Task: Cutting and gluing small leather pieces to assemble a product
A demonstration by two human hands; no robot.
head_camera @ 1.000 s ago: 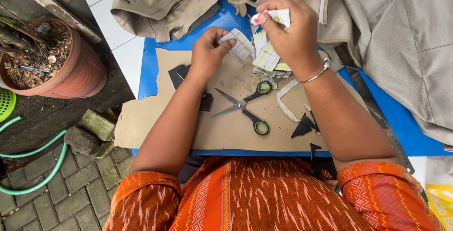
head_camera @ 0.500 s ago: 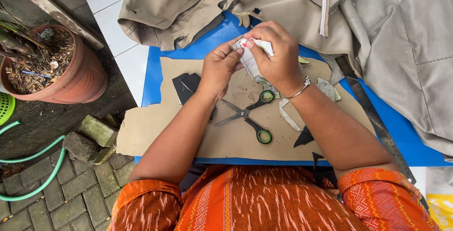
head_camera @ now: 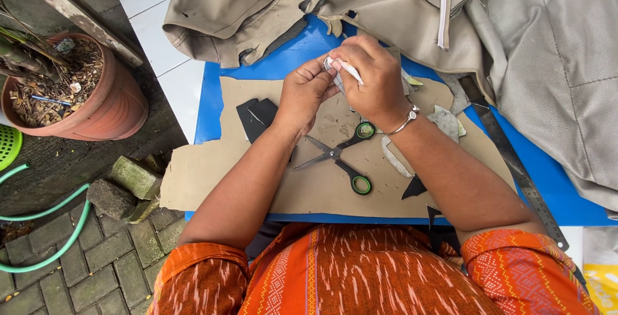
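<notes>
My left hand [head_camera: 304,94] and my right hand [head_camera: 370,78] meet above the brown paper sheet [head_camera: 206,173], both pinching a small white-and-grey scrap [head_camera: 341,70] between the fingertips. A silver bangle sits on my right wrist. Just below the hands lie open scissors [head_camera: 338,154] with black and green handles, flat on the paper. Dark cut pieces [head_camera: 256,116] rest to the left of my left hand, partly hidden by the forearm.
The paper lies on a blue table top [head_camera: 283,57]. Beige fabric [head_camera: 515,44] is heaped at the back and right. A metal ruler [head_camera: 515,167] runs along the right. A terracotta pot [head_camera: 96,102], stone blocks [head_camera: 125,186] and a green hose [head_camera: 51,238] are left.
My right hand came down and left from the far side with the scrap, and my left hand rose to meet it. Both now hold it together.
</notes>
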